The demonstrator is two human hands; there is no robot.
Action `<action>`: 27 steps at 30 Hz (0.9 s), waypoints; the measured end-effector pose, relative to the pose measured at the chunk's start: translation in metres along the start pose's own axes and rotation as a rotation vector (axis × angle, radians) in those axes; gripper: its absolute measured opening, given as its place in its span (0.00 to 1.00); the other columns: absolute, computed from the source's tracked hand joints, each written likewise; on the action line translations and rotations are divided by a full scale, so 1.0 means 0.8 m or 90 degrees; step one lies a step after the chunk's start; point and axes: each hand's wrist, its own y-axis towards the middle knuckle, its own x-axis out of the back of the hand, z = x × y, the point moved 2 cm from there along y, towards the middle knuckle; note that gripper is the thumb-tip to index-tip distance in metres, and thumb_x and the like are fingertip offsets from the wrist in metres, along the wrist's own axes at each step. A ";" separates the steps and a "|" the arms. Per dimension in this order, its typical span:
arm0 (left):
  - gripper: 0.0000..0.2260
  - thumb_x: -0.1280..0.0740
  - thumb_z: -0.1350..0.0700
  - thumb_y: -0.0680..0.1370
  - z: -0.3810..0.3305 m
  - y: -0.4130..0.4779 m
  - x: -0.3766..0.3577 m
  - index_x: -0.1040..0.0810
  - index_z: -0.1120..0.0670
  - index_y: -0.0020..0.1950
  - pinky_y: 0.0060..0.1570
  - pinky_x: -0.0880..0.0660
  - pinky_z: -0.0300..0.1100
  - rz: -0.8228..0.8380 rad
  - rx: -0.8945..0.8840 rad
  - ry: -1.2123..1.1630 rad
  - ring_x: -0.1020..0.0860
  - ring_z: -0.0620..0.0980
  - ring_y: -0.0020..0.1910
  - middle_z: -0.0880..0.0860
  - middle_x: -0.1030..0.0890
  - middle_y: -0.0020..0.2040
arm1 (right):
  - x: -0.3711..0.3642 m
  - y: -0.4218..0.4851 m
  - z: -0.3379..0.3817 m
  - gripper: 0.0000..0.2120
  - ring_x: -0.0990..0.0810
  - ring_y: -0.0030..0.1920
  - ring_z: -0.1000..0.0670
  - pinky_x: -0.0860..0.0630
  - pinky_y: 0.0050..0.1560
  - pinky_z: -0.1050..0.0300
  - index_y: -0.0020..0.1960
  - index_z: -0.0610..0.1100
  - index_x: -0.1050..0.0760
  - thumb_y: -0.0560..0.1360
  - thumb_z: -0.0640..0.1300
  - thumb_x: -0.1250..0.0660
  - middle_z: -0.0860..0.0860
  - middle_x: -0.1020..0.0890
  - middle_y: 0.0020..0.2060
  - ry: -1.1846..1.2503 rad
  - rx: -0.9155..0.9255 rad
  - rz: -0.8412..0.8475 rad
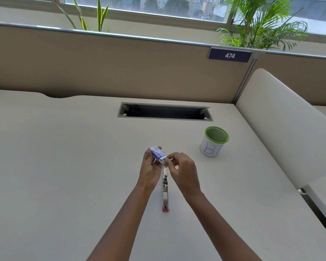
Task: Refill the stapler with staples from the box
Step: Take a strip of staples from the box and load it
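Observation:
A small blue and white staple box [158,153] is held above the desk by my left hand [150,169], fingers wrapped around its far end. My right hand [183,169] pinches the box's near end with thumb and forefinger; whether a staple strip is between them I cannot tell. Below the hands lies the stapler [165,191], swung open flat on the desk, its metal channel facing up and its pink end [165,209] pointing toward me. The stapler's far end is hidden behind the box and fingers.
A green mesh pen cup [214,141] with a white label stands to the right. A cable slot [165,112] is cut into the desk further back. A beige partition with a "474" plate [230,55] closes the back; a white divider [282,121] borders the right.

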 end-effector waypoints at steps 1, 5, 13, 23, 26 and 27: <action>0.13 0.48 0.56 0.82 0.000 0.000 0.001 0.27 0.57 0.46 0.34 0.20 0.34 -0.005 -0.002 0.003 0.18 0.44 0.32 0.55 0.24 0.46 | 0.000 0.000 0.000 0.05 0.20 0.42 0.45 0.23 0.46 0.51 0.46 0.38 0.20 0.74 0.38 0.35 0.43 0.17 0.41 -0.009 0.006 0.010; 0.12 0.48 0.58 0.82 0.001 0.000 0.004 0.27 0.56 0.46 0.33 0.20 0.34 -0.017 -0.008 0.011 0.18 0.44 0.32 0.55 0.23 0.46 | 0.002 -0.003 -0.003 0.06 0.21 0.43 0.43 0.26 0.45 0.53 0.48 0.38 0.20 0.75 0.37 0.36 0.41 0.18 0.41 -0.048 0.039 0.027; 0.12 0.49 0.58 0.82 0.003 -0.002 0.002 0.27 0.57 0.46 0.33 0.19 0.34 -0.014 0.003 0.013 0.17 0.44 0.32 0.56 0.24 0.46 | 0.003 -0.001 -0.006 0.08 0.23 0.45 0.43 0.24 0.42 0.51 0.52 0.39 0.24 0.77 0.36 0.41 0.43 0.22 0.46 -0.185 0.065 0.089; 0.12 0.48 0.57 0.82 0.001 -0.006 0.004 0.27 0.58 0.48 0.35 0.19 0.35 -0.015 0.022 0.010 0.17 0.45 0.33 0.56 0.23 0.46 | 0.006 0.003 0.000 0.12 0.22 0.45 0.42 0.24 0.40 0.53 0.57 0.43 0.25 0.75 0.35 0.38 0.43 0.23 0.49 -0.165 0.092 0.108; 0.12 0.48 0.57 0.82 0.000 -0.006 0.004 0.27 0.57 0.48 0.35 0.19 0.35 -0.018 0.026 0.016 0.18 0.46 0.34 0.56 0.23 0.46 | 0.007 0.004 -0.002 0.09 0.21 0.44 0.43 0.23 0.42 0.53 0.55 0.41 0.23 0.76 0.38 0.38 0.43 0.23 0.48 -0.168 0.101 0.114; 0.12 0.48 0.57 0.82 -0.001 -0.006 0.004 0.27 0.57 0.48 0.34 0.19 0.35 -0.019 0.026 0.022 0.19 0.46 0.35 0.55 0.23 0.46 | 0.007 0.003 -0.002 0.08 0.21 0.44 0.43 0.22 0.42 0.52 0.54 0.40 0.24 0.76 0.38 0.38 0.43 0.23 0.48 -0.168 0.105 0.113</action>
